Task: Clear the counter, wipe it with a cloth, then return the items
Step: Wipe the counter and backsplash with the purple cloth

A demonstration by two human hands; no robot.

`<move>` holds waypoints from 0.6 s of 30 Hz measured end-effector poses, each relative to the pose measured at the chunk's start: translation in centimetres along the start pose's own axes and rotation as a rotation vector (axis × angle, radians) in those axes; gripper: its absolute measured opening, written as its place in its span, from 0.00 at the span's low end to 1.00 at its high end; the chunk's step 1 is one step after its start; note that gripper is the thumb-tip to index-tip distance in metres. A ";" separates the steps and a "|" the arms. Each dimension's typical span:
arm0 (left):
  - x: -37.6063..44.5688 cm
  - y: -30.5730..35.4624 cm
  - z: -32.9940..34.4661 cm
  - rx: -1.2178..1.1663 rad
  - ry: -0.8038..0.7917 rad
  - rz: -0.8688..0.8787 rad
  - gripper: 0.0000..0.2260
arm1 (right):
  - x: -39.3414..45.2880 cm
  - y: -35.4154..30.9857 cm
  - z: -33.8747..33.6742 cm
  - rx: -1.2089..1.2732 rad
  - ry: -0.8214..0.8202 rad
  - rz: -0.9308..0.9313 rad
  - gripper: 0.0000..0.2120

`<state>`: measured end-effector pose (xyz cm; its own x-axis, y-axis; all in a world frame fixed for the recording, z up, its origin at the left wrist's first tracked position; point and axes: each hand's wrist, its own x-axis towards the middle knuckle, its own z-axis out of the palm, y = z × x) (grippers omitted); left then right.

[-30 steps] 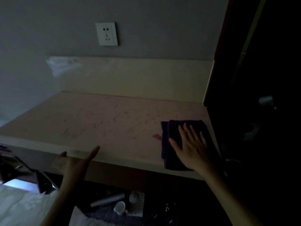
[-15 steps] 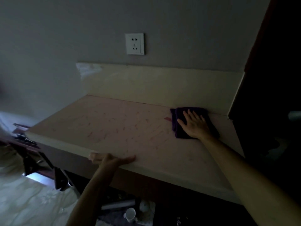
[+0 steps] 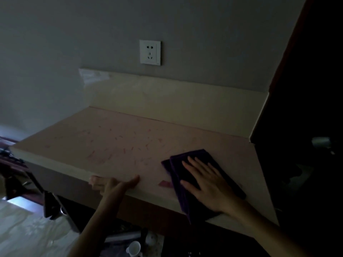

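Note:
A folded dark purple cloth point(image 3: 189, 160) lies on the pale pink counter point(image 3: 118, 145) near its front right corner, overhanging the front edge a little. My right hand point(image 3: 206, 182) presses flat on the cloth with fingers spread. My left hand point(image 3: 113, 183) rests on the counter's front edge, thumb on top and fingers curled under. A small pink scrap point(image 3: 165, 183) sits on the counter just left of the cloth.
A cream backsplash point(image 3: 167, 101) and a white wall socket point(image 3: 150, 52) are behind the counter. A dark cabinet point(image 3: 306, 108) stands at the right. On the floor below sit a white cup point(image 3: 134, 248) and other items; a dark stand point(image 3: 53, 204) is at the left.
My right hand has slid the cloth from the back right of the counter toward the front edge. My left hand has stayed gripping the front edge.

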<state>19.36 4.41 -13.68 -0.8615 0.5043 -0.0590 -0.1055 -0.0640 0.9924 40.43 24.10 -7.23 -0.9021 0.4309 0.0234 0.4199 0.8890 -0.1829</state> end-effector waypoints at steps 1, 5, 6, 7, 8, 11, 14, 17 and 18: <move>0.2 -0.2 -0.1 -0.007 0.005 -0.038 0.46 | 2.4 0.6 -0.1 -0.004 -0.007 0.017 0.33; 0.1 0.0 0.3 -0.051 0.016 -0.150 0.24 | 14.9 1.9 -0.3 -0.040 -0.021 0.134 0.34; 0.3 -0.4 0.3 -0.060 -0.006 -0.153 0.21 | 17.4 1.6 -0.2 -0.044 -0.022 0.149 0.35; 0.1 -0.1 0.4 -0.063 -0.039 -0.143 0.19 | 19.5 1.3 0.0 -0.050 -0.021 0.155 0.35; -0.1 0.3 0.4 -0.076 -0.045 -0.134 0.18 | 20.8 0.9 0.1 -0.062 -0.022 0.152 0.35; -0.1 0.2 0.3 -0.097 -0.010 -0.152 0.18 | 21.4 0.1 0.2 -0.067 -0.047 0.141 0.34; -0.2 0.4 0.0 -0.020 0.032 -0.176 0.32 | 18.5 -1.7 0.6 -0.068 -0.051 0.114 0.34; -0.8 1.0 0.0 0.044 0.042 -0.076 0.43 | 12.2 -4.6 1.1 -0.042 -0.058 -0.013 0.35; -1.0 1.1 -0.2 0.044 0.053 -0.025 0.44 | 9.6 -5.6 1.4 -0.044 -0.045 -0.069 0.36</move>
<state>19.97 3.68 -12.59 -0.8842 0.4587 -0.0879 -0.1060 -0.0137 0.9943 29.26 23.09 -7.38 -0.9323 0.3615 -0.0095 0.3593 0.9229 -0.1385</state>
